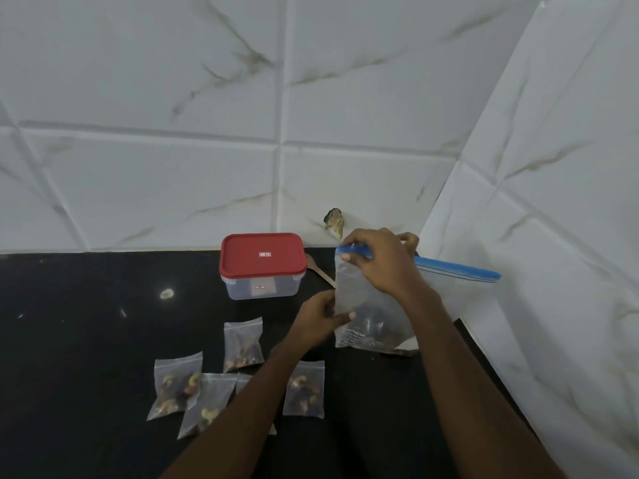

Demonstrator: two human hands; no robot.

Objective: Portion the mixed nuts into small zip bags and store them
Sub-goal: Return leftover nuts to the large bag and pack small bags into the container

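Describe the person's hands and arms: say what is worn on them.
The left hand and the right hand wear no gloves, and no ring shows on the visible fingers. Neither wrist carries a watch or bracelet. The left forearm and right forearm are uncovered to the frame's lower edge; no sleeve is in view.

1. I read bare counter [76, 340] left of the box [262, 267]: room to pass.
2. Small bags [242, 344] clutter the near middle.
3. Big bag [366, 305] stands near the right wall [553, 236]; tight.
4. Spoon [313, 264] lies between box and big bag.
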